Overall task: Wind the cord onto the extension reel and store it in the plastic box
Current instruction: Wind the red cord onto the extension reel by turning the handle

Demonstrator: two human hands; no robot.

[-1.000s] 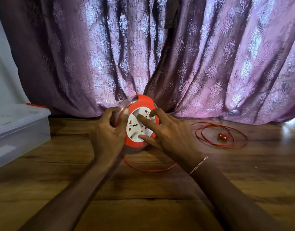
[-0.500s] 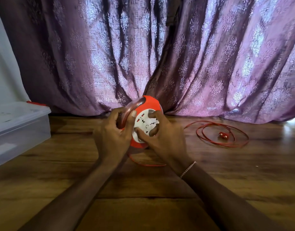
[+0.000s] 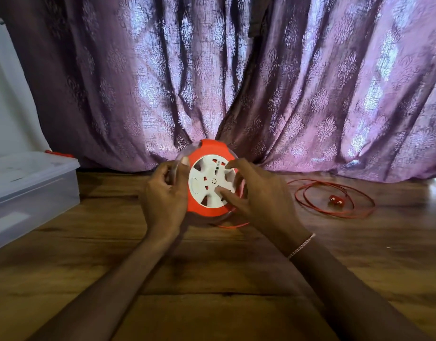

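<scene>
Two hands on the reel: our left hand (image 3: 163,193) grips the extension reel (image 3: 209,178) by its clear handle, upright on the wooden floor (image 3: 212,303); right hand (image 3: 258,195), fingers spread, touches its white face. Cord (image 3: 335,198) loops rightward; plastic box (image 3: 32,185) far left.

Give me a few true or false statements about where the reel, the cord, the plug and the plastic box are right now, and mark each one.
1. The extension reel is held upright between both hands. True.
2. The cord is fully wound onto the reel. False: loose loops lie on the wooden floor to the right.
3. The plug lies inside those loose loops. True.
4. The reel sits inside the plastic box. False: the box stands apart, at the left.
5. The left hand grips the reel's left rim. True.
</scene>
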